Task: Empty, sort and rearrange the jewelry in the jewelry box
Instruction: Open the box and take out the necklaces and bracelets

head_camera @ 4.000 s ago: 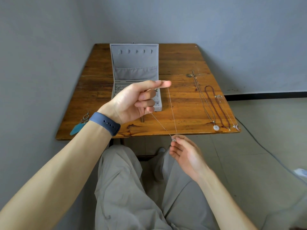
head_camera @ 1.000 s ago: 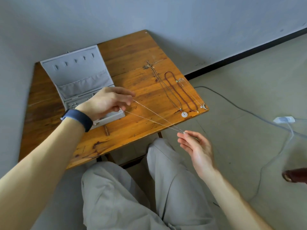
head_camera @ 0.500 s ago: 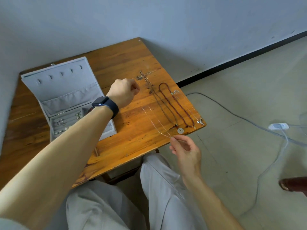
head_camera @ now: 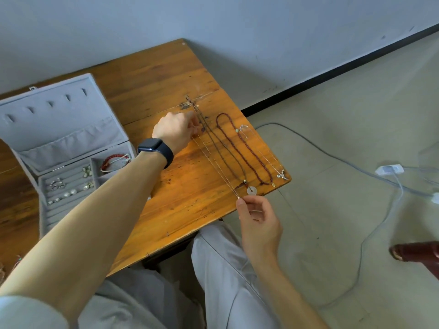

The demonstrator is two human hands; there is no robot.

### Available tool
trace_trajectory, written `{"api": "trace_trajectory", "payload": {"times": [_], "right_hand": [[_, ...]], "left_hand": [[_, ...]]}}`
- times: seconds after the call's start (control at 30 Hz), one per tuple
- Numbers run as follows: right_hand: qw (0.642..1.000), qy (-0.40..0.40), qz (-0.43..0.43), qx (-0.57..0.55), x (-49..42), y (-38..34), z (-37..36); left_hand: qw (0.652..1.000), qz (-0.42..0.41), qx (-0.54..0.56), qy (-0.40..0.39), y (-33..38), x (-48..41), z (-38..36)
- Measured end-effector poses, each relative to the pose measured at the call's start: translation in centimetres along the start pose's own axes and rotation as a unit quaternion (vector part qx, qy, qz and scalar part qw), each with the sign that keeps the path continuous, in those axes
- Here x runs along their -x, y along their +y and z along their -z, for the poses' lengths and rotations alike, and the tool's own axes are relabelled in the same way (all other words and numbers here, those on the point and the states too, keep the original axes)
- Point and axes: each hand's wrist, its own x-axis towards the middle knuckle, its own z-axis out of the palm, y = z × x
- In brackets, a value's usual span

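A thin silver chain necklace is stretched taut just above the wooden table. My left hand pinches its far end, my right hand pinches its near end at the table's front edge. To the right of it lie a dark cord necklace with a white disc pendant, a dark red beaded necklace and a fine silver necklace with a bird-like pendant, side by side. The open grey jewelry box at the left holds a red bracelet and several small silver pieces.
A grey cable and a white adapter lie on the floor to the right. A dark red furniture leg stands at the far right. The wall runs behind the table. My grey trousers are below the table's front edge.
My left hand has carried the chain's far end from over the box rightward to beside the laid-out necklaces. My right hand moved to the table's front edge. The view swung right.
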Motion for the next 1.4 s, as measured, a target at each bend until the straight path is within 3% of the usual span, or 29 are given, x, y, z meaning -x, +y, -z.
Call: {"api": "trace_trajectory", "payload": {"times": [0.33,0.8,1.0,1.17,1.4], "right_hand": [[0.990,-0.024,0.111,0.084,-0.1,1.2,0.5],[0.987,-0.045,0.119,0.095,-0.5,1.6,1.1],[0.977,-0.075,0.166,0.108,0.1,1.4,3.3],[0.938,-0.080,0.279,0.192,0.4,-0.5,4.8],[0.844,-0.232,0.369,0.312,0.4,-5.8,0.6]], "left_hand": [[0.999,0.012,0.031,0.020,-0.9,-0.4,-0.5],[0.999,0.027,0.039,-0.019,-0.6,0.2,0.3],[1.000,0.020,0.005,-0.018,0.2,4.5,2.2],[0.999,0.015,-0.020,0.024,0.4,10.6,2.4],[0.994,0.047,-0.064,0.075,-1.1,18.6,1.2]]}}
